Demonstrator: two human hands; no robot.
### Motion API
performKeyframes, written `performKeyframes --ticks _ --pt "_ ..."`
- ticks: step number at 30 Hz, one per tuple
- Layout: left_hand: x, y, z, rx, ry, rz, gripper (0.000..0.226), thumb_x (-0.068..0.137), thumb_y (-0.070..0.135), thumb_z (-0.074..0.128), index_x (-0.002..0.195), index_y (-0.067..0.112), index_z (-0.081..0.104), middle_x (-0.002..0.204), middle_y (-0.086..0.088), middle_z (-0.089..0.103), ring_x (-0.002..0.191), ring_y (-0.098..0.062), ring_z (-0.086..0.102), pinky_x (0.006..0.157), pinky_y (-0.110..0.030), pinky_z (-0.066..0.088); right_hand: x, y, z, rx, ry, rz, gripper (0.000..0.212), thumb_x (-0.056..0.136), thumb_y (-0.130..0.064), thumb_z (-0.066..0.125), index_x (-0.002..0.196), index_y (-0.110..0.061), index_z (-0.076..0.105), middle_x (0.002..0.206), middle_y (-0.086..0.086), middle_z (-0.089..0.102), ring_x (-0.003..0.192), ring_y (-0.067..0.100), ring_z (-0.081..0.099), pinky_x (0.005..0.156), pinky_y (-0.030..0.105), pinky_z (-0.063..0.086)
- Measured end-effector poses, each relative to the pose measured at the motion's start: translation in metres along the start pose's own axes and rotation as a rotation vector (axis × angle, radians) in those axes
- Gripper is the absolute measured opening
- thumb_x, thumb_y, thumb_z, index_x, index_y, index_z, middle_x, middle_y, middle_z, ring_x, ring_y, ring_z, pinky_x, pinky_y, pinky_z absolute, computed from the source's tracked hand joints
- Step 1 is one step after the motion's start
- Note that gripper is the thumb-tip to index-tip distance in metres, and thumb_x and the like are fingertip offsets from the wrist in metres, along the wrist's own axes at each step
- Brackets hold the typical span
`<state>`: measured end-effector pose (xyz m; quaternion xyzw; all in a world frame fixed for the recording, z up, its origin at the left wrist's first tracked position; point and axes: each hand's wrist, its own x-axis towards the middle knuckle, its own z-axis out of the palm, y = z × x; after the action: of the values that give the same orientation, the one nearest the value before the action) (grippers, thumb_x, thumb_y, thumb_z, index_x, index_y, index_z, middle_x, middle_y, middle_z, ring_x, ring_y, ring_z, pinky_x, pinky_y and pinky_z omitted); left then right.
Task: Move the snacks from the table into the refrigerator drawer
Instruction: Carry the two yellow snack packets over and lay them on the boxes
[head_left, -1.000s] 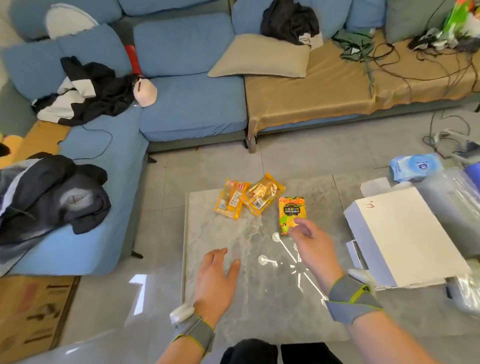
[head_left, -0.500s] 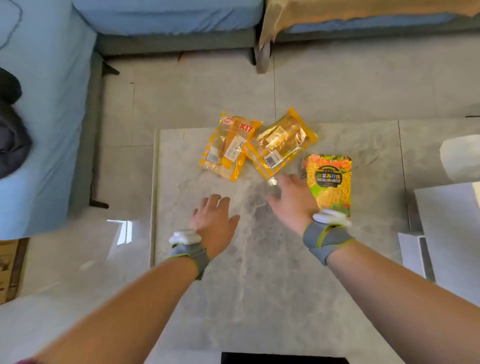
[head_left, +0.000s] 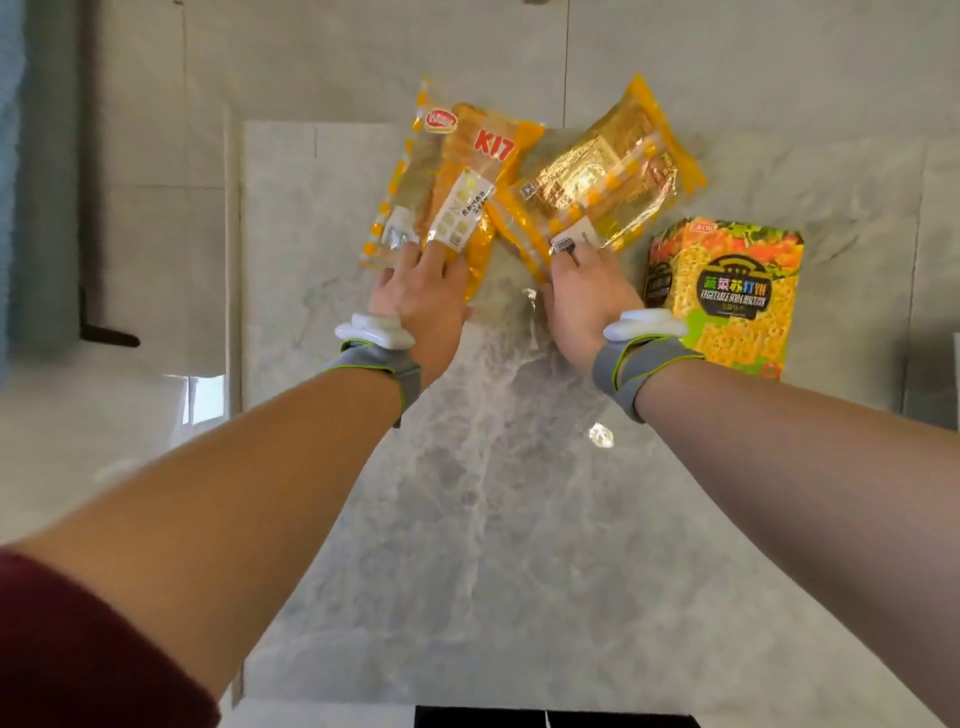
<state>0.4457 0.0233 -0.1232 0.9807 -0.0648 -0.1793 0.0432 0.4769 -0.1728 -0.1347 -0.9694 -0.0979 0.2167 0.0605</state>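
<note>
Your left hand (head_left: 422, 288) lies with its fingers extended onto the near end of the left yellow snack packet (head_left: 447, 192), fingertips pressing the film; whether the thumb has yet curled under the edge cannot be told, so the grip reads as flat contact, not a closed pinch. Your right hand (head_left: 584, 296) likewise rests its fingers on the near corner of the right yellow snack packet (head_left: 608, 176), beside its barcode label, spread and not visibly closed around anything. The two packets lie at the far end of the marble worktop (head_left: 493, 519), angled apart and overlapping where their inner edges meet. The green biscuit packet (head_left: 727, 296) lies flat just to the right of your right wrist and is not touched. To take this step well, slide a thumb beneath each packet's near seam and pinch the crimped edge instead of the filled body, since the contents look soft and would likely crush. Lift the upper packet of the overlap first, so that neither drags the other. The thin film will probably slip, so close firmly before raising. The refrigerator drawer is not in view; all three snacks remain on the worktop.
</note>
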Motion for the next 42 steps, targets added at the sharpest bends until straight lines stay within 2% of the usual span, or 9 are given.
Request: performKeyframes --ticks 7,13,21,24,29,32,35,38,42 --pt "-0.008 -0.011 0.003 0.049 0.031 0.043 0.017 0.084 0.005 0.072 0.099 0.007 0.066 0.098 -0.016 0.061 0.094 -0.041 0.058 0.066 -0.044 0.045 -0.007 0.0 -0.002 -0.034 0.037 -0.027 0.006 0.088 -0.004 0.062 0.087 0.002 0.061 0.112 0.024 0.053 0.111 0.046 0.049 0.07 0.051 0.052" --pt "-0.028 -0.018 0.017 0.051 0.108 0.089 0.015 0.078 -0.004 0.069 0.09 0.005 0.067 0.089 -0.014 0.062 0.082 -0.04 0.059 0.061 -0.044 0.049 -0.009 -0.006 -0.007 -0.078 0.006 -0.013 0.024 0.094 -0.011 0.058 0.108 0.007 0.066 0.122 0.026 0.056 0.116 0.044 0.051 0.088 0.046 0.046" --pt "-0.074 -0.024 0.037 0.051 0.171 0.073 0.014 0.076 -0.011 0.061 0.081 0.003 0.062 0.085 -0.017 0.058 0.077 -0.038 0.056 0.056 -0.035 0.031 -0.052 -0.009 0.003 0.071 -0.095 0.086 0.015 0.092 -0.016 0.061 0.104 -0.008 0.066 0.109 0.019 0.07 0.1 0.042 0.066 0.07 0.034 0.038" --pt "-0.106 -0.029 0.048 0.011 0.127 0.028 0.018 0.072 -0.011 0.068 0.077 0.003 0.058 0.085 -0.016 0.055 0.082 -0.037 0.055 0.057 -0.035 0.029 -0.082 -0.012 0.014 0.142 -0.11 0.157 0.014 0.095 -0.012 0.058 0.108 -0.011 0.062 0.111 0.018 0.07 0.103 0.041 0.065 0.072 0.035 0.037" --pt "-0.17 -0.017 0.037 -0.237 0.035 -0.146 0.009 0.086 0.006 0.066 0.091 0.004 0.058 0.111 -0.011 0.054 0.103 -0.035 0.05 0.062 -0.039 0.039 -0.135 -0.021 0.007 0.304 -0.099 0.268 0.023 0.085 0.0 0.057 0.097 -0.017 0.068 0.108 0.016 0.07 0.102 0.041 0.063 0.076 0.037 0.043" --pt "-0.205 -0.004 0.014 -0.453 0.074 -0.182 0.008 0.089 0.009 0.063 0.093 0.004 0.058 0.12 -0.011 0.057 0.106 -0.036 0.052 0.077 -0.047 0.049 -0.164 -0.029 -0.015 0.408 -0.097 0.379 0.025 0.081 0.001 0.058 0.09 -0.018 0.073 0.105 0.015 0.071 0.099 0.039 0.063 0.075 0.034 0.042" --pt "-0.232 0.014 -0.028 -0.659 0.161 -0.334 0.007 0.091 0.004 0.061 0.09 0.006 0.055 0.107 -0.014 0.061 0.091 -0.038 0.057 0.071 -0.043 0.045 -0.191 -0.04 -0.05 0.53 -0.083 0.498 0.022 0.081 -0.001 0.058 0.083 -0.018 0.07 0.101 0.016 0.071 0.094 0.037 0.061 0.068 0.03 0.034" --pt "-0.258 0.031 -0.079 -0.757 0.203 -0.491 0.011 0.099 0.009 0.054 0.09 0.01 0.048 0.077 -0.01 0.055 0.071 -0.042 0.052 0.059 -0.041 0.031 -0.219 -0.049 -0.092 0.696 -0.092 0.595 0.019 0.081 -0.004 0.059 0.084 -0.018 0.072 0.102 0.015 0.072 0.099 0.037 0.062 0.074 0.033 0.043" --pt "-0.279 0.041 -0.131 -0.767 0.135 -0.615 0.01 0.103 0.011 0.046 0.111 0.012 0.052 0.086 -0.016 0.064 0.08 -0.044 0.06 0.063 -0.041 0.039 -0.255 -0.061 -0.136 0.731 -0.121 0.544 0.015 0.08 -0.007 0.063 0.071 -0.018 0.057 0.094 0.015 0.069 0.097 0.038 0.063 0.071 0.033 0.041"
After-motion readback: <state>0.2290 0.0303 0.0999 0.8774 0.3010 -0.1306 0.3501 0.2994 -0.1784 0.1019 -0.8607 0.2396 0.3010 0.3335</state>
